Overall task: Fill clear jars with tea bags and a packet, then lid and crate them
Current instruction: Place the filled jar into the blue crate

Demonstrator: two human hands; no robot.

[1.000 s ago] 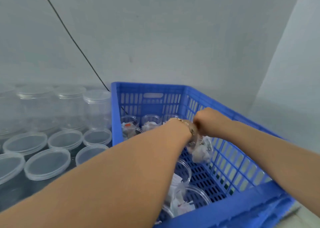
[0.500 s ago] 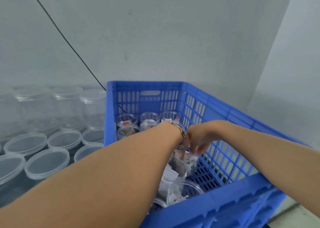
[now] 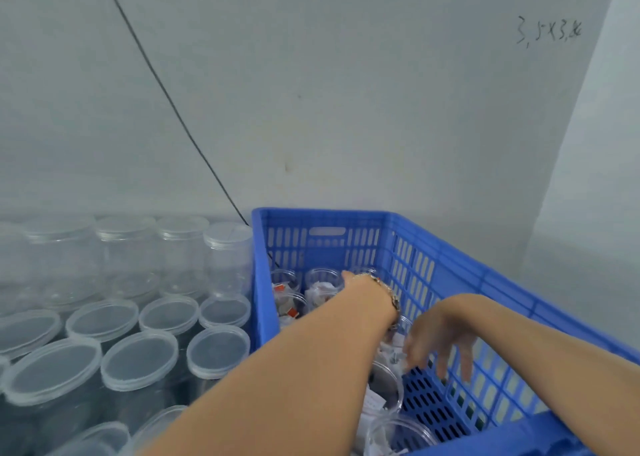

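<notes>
Since the earlier frame the right hand [image 3: 438,337] has let go and come up off the jar; its fingers [image 3: 465,360] now hang spread and loose, holding nothing. Left of both hands: lidded empty jars [image 3: 138,358] outside the crate [image 3: 450,265]. Left hand is hidden behind its own wrist and bracelet [image 3: 389,294], so can't tell its grip. Just below and left of the right hand sits a filled jar [image 3: 388,383] with tea bags [image 3: 374,403] inside, in the crate. More filled jars [image 3: 322,285] beyond the left wrist, at the crate's far end.
</notes>
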